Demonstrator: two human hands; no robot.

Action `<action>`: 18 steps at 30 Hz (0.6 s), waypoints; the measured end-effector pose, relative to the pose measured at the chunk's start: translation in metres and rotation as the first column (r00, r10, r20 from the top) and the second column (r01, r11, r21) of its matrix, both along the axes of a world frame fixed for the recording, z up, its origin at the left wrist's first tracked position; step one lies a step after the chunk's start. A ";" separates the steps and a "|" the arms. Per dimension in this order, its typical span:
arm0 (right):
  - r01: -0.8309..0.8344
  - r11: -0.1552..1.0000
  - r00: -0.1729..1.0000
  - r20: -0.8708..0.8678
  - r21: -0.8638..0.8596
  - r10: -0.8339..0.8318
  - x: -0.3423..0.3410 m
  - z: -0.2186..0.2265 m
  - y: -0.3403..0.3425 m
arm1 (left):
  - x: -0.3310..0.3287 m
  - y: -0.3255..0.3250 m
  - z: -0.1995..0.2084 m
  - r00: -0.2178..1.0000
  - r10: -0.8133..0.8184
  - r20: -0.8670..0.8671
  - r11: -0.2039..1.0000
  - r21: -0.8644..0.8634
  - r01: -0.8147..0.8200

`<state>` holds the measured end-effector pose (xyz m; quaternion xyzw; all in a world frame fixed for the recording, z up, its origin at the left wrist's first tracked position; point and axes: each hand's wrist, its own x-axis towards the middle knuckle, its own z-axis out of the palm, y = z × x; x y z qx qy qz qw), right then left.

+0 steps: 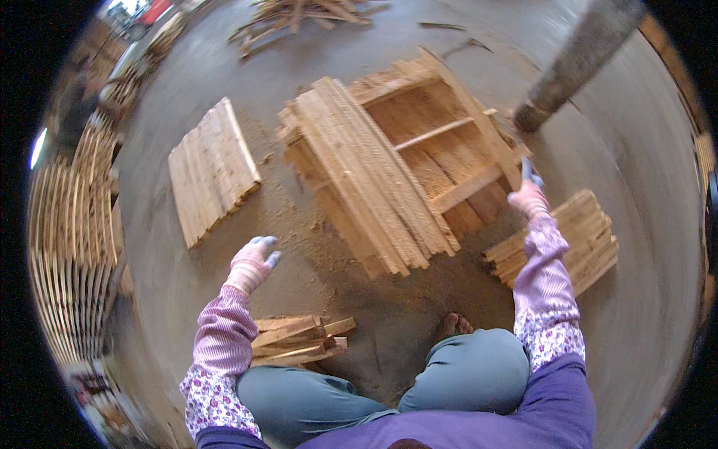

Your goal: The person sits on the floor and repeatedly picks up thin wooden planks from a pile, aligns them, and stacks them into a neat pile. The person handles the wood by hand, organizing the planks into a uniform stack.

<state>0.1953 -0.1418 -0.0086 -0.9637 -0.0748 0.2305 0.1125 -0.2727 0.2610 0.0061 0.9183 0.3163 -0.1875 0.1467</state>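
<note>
A low wooden frame (470, 193) stands on the floor before me, its left part covered by a row of slats (374, 176) lying side by side. Along its right edge runs a single wooden slat (475, 120), and the near end of it is in my right hand (529, 196). My left hand (253, 266) hangs above the floor left of the frame, holding nothing, with its fingers stretched out and apart. Both hands wear pale gloves with blue-grey fingertips. Sawdust lies on the boards inside the frame, where a thin crossbar (434, 135) spans the gap.
A flat batch of slats (213, 176) lies at the left, another stack (572, 243) by my right forearm. Short wood pieces (299, 338) are near my left knee. A thick post (576, 67) rises beyond the frame's right corner. Scrap wood (303, 16) is piled far off; stacked slats (75, 254) line the left.
</note>
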 end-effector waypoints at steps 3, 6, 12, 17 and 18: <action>-0.118 0.978 0.986 0.095 -0.173 0.136 -0.002 0.007 0.011 | -0.016 -0.005 0.006 0.998 0.064 0.009 0.997 -0.049 -0.063; -0.212 0.977 0.937 0.281 -0.018 0.208 0.007 -0.002 0.040 | -0.020 -0.005 0.006 0.994 0.054 -0.095 0.995 -0.074 -0.062; -0.154 0.934 0.906 0.332 -0.321 0.263 0.024 -0.012 0.097 | -0.019 -0.003 0.007 0.997 0.083 0.007 0.991 -0.108 -0.082; -0.478 0.803 0.778 0.595 0.356 0.199 -0.046 0.018 0.141 | -0.017 -0.010 0.011 0.902 0.321 0.289 0.878 -0.449 -0.169; -0.568 0.617 0.801 0.537 0.545 0.264 -0.080 0.025 0.160 | -0.010 -0.012 0.010 0.843 0.400 0.358 0.833 -0.527 -0.172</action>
